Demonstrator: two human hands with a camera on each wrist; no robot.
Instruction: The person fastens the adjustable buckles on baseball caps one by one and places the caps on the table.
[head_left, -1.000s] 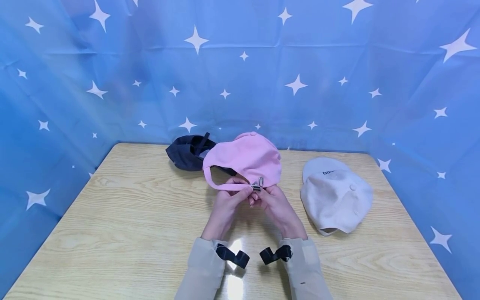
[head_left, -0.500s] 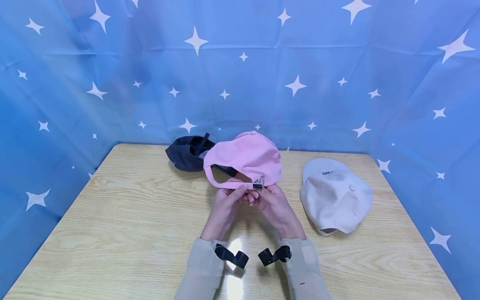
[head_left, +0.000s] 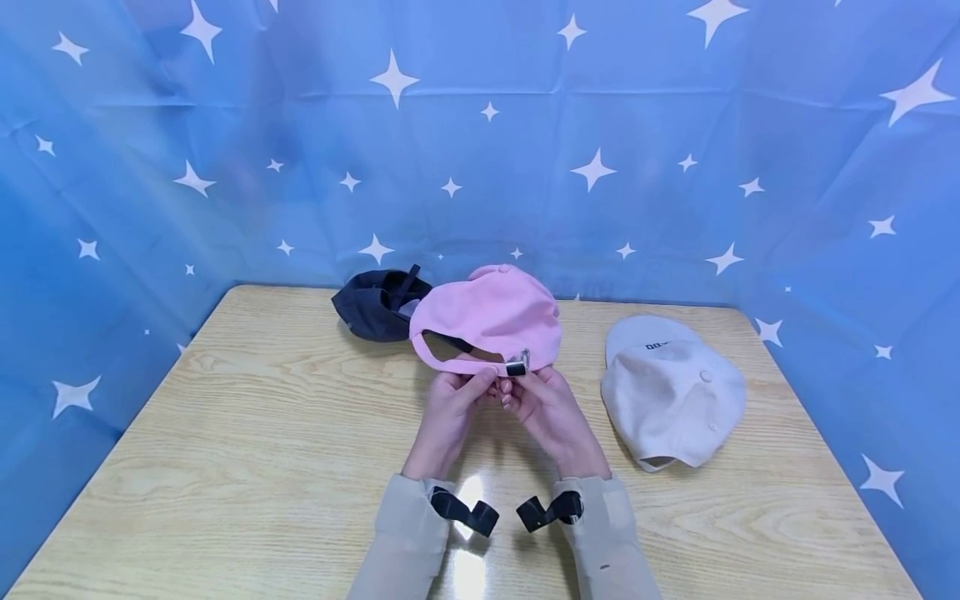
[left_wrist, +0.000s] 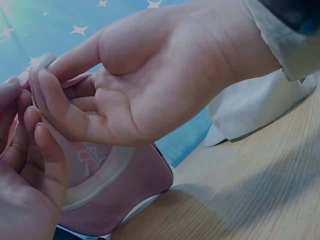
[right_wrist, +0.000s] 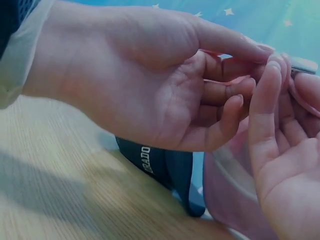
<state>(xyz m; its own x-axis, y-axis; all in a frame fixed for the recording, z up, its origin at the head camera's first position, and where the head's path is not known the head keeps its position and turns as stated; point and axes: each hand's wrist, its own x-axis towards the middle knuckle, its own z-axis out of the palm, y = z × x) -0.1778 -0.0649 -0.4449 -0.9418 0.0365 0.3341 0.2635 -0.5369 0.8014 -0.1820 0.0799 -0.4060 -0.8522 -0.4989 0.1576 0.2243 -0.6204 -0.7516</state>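
Observation:
A pink baseball cap (head_left: 495, 308) is held with its back opening toward me. Its adjustable strap (head_left: 437, 354) curves under the opening to a silver metal buckle (head_left: 517, 367). My left hand (head_left: 450, 412) pinches the strap just left of the buckle, thumb in front. With thumb and fingers, my right hand (head_left: 557, 417) grips the cap's lower edge right below the buckle. Both hands' fingertips meet beneath it. In the left wrist view, the cap's pink brim (left_wrist: 135, 192) hangs close over the table. The right wrist view shows the buckle's edge (right_wrist: 303, 65) above the fingers.
A dark navy cap (head_left: 371, 308) lies upturned behind the pink one, partly hidden by it. On the right lies a light beige cap (head_left: 675, 400) with dark lettering. The wooden table (head_left: 247, 467) ends at a blue star-patterned curtain (head_left: 480, 150).
The left thumb has slid off the buckle to the strap on its left. The strap and buckle have risen slightly, and the buckle has tilted. Both hands stay at the cap.

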